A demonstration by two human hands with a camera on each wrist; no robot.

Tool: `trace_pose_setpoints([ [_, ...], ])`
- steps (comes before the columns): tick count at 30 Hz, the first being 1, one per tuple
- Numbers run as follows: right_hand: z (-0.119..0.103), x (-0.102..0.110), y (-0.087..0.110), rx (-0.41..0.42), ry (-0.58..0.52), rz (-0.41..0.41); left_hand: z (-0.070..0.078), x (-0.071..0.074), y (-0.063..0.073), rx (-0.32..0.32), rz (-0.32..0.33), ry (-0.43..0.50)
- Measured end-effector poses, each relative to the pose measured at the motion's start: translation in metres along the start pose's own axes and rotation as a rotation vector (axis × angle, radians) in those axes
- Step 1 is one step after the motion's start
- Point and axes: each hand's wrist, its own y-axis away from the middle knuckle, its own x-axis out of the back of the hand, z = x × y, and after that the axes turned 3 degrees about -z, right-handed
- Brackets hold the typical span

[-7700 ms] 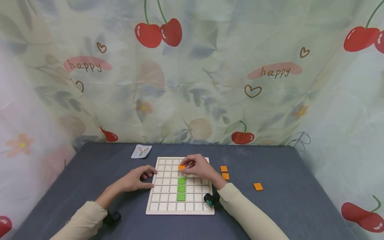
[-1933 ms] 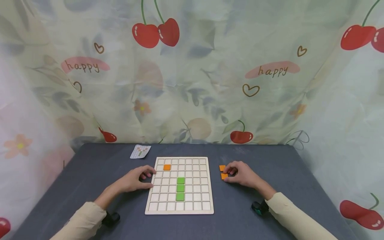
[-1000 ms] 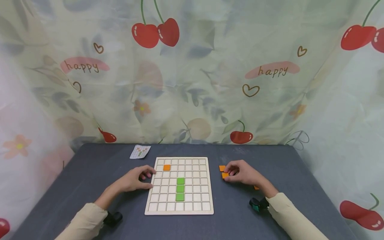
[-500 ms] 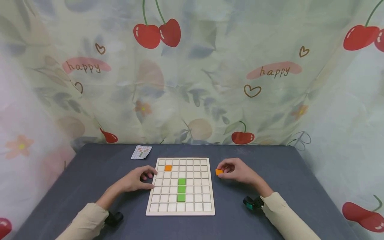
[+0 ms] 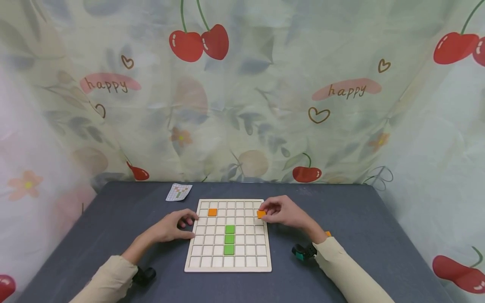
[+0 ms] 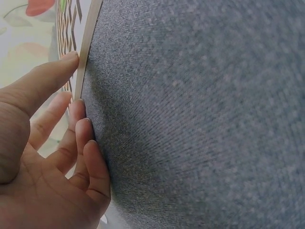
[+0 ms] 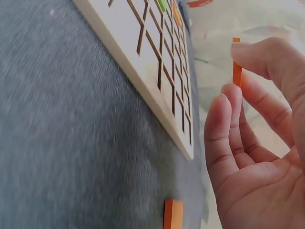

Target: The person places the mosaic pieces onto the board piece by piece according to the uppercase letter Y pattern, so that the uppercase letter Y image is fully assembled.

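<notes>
My right hand (image 5: 283,210) pinches an orange square tile (image 5: 261,214) between thumb and fingers, over the far right corner of the white grid board (image 5: 201,261). In the right wrist view this tile (image 7: 237,71) is seen edge-on, held up apart from the board. One orange tile (image 5: 212,212) lies in a cell at the board's far left. Three green tiles (image 5: 229,239) form a column along its middle. My left hand (image 5: 166,226) rests at the board's left edge, thumb and fingertips touching the rim (image 6: 86,50) without curling round it.
A small card with a coloured grid pattern (image 5: 179,192) lies behind the board. Another orange tile (image 5: 328,233) shows partly behind my right forearm. A loose orange tile (image 7: 174,213) lies on the dark cloth right of the board. A patterned curtain (image 5: 242,105) surrounds the table.
An orange tile has come to lie in the board's far left. My right hand has lifted another from the right-hand pair and carried it left over the board. My left hand has stayed put.
</notes>
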Motion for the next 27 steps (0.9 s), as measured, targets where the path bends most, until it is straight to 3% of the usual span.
trace_pose_setpoints([
  [15,-0.002,-0.030,-0.030,0.021,-0.007,0.040,-0.001,0.000,0.001,-0.013,-0.003,0.002],
  [27,-0.006,-0.056,-0.050,-0.005,-0.024,0.015,-0.002,0.000,0.000,-0.022,-0.004,0.005],
])
